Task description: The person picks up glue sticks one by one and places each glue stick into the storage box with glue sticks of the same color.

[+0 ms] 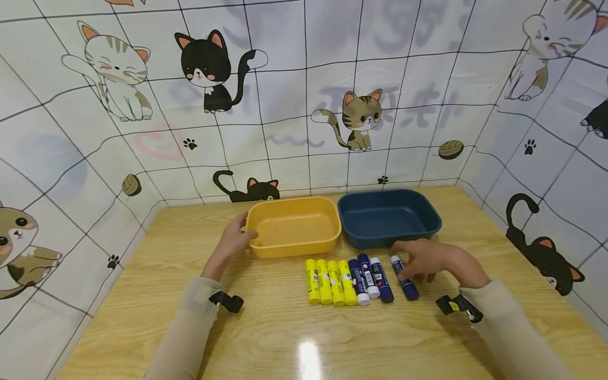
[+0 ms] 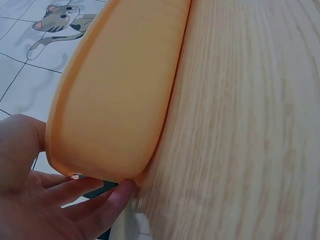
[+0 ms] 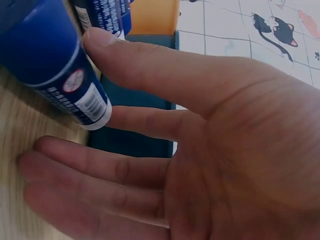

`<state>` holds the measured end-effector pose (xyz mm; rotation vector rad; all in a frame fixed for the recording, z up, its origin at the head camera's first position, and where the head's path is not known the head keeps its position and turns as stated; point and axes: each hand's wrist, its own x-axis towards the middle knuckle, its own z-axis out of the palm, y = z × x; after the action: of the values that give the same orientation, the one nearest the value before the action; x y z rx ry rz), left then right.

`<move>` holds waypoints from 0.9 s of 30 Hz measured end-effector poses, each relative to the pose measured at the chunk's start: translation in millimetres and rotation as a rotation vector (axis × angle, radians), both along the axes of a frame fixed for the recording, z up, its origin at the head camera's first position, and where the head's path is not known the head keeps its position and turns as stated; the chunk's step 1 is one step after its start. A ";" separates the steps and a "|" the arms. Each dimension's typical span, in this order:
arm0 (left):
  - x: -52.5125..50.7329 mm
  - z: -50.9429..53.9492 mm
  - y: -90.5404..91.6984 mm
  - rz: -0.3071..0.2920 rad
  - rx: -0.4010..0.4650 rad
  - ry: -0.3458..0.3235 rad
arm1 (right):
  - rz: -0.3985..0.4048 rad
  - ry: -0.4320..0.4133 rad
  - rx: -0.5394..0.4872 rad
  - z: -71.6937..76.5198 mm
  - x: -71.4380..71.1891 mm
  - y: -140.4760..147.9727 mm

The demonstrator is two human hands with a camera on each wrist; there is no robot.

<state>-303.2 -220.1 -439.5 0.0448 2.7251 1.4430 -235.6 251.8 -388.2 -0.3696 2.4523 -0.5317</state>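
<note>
My left hand (image 1: 234, 237) grips the left end of a yellow plastic bin (image 1: 294, 252), thumb at the rim; in the left wrist view its fingers (image 2: 95, 210) lie against the bin's end. My right hand (image 1: 427, 257) is at a dark blue glue stick (image 1: 409, 287) with a white end, lying apart from the others. In the right wrist view, thumb and index finger hold this glue stick (image 3: 60, 75) near its white end; the other fingers are spread beside it. Yellow glue sticks (image 1: 336, 285) and blue glue sticks (image 1: 381, 279) lie side by side between my hands.
A dark blue bin (image 1: 389, 240) stands right beside the yellow one at the back of the wooden table (image 1: 266, 327). Both bins look bare inside. A cat-patterned cloth (image 1: 285, 116) rises behind the table and at both sides.
</note>
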 end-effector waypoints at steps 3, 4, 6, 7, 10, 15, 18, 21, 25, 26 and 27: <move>1.5 -0.4 0.1 -0.013 -0.022 0.000 | -0.001 -0.001 -0.011 -3.7 -0.5 0.3; 2.1 -0.5 0.1 -0.014 -0.023 -0.003 | -0.003 -0.007 -0.019 -4.5 -0.7 0.2; 2.5 -0.6 0.3 -0.018 -0.026 -0.003 | 0.005 -0.015 -0.041 -6.1 -1.8 0.7; 2.6 -0.6 0.3 -0.019 -0.023 -0.004 | 0.016 -0.011 -0.048 -6.8 -2.6 1.1; 3.2 -1.0 0.5 -0.021 -0.019 0.006 | 0.037 -0.003 -0.076 -8.6 -5.6 1.6; 4.0 -1.7 1.6 -0.018 -0.020 -0.001 | 0.071 -0.003 -0.114 -13.3 -8.3 3.3; 3.6 -2.4 2.0 -0.019 -0.022 -0.006 | 0.057 -0.021 -0.135 -13.9 -7.8 3.8; 3.1 -2.8 1.9 -0.019 -0.020 -0.003 | 0.050 -0.031 -0.149 -11.5 -6.4 3.7; 2.3 -2.7 1.8 -0.024 -0.021 0.007 | 0.037 -0.050 -0.158 -5.4 -3.6 2.3; 2.1 -2.5 2.0 -0.026 -0.021 0.010 | 0.040 -0.052 -0.159 -4.0 -3.0 2.1; 1.9 -2.5 2.4 -0.029 -0.021 0.011 | 0.036 -0.055 -0.161 -2.7 -2.4 1.7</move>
<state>-301.3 -217.7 -442.0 0.0910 2.7362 1.4110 -238.0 253.5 -390.9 -0.4574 2.3526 -0.7166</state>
